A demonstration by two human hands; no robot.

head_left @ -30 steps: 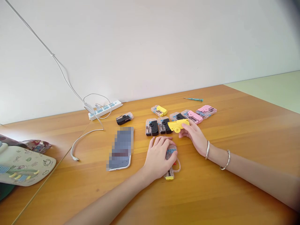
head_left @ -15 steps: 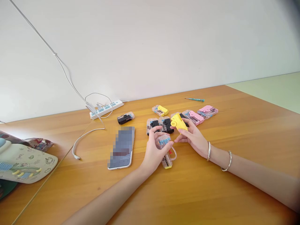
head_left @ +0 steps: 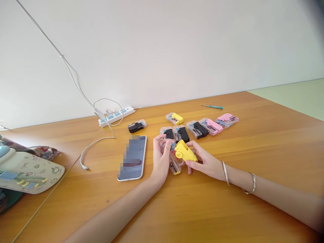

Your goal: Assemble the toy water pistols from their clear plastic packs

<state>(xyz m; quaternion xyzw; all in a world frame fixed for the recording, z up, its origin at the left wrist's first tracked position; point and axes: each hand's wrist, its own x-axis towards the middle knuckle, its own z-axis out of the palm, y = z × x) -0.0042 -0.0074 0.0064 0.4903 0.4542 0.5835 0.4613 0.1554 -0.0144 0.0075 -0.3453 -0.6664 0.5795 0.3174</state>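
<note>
My left hand (head_left: 160, 165) is closed around the clear plastic body of a small toy water gun (head_left: 174, 164), which has dark lettering, blue and red inner parts, a bent clear tube and a yellow tip. Between the thumb and fingers of my right hand (head_left: 206, 163) is a yellow plastic shell (head_left: 187, 152) with a round boss, hollow on its upper side. The shell's left end overlaps the clear body in view; whether they touch I cannot tell. Just behind my hands lie folded black-and-clear toy water guns (head_left: 181, 134), one partly hidden by my left fingers.
Another black-and-clear one (head_left: 198, 129), pink ones (head_left: 212, 126) and a yellow one (head_left: 175, 118) lie farther back. A small screwdriver (head_left: 213, 107) is near the wall. To the left are a phone (head_left: 134, 162), a power strip (head_left: 116, 116), a white cable (head_left: 87, 148) and a patterned bottle (head_left: 32, 172).
My right hand has brought the yellow shell down and left to the clear body. My left hand has shifted slightly left, tilting the body. The black toy behind my right hand is now uncovered.
</note>
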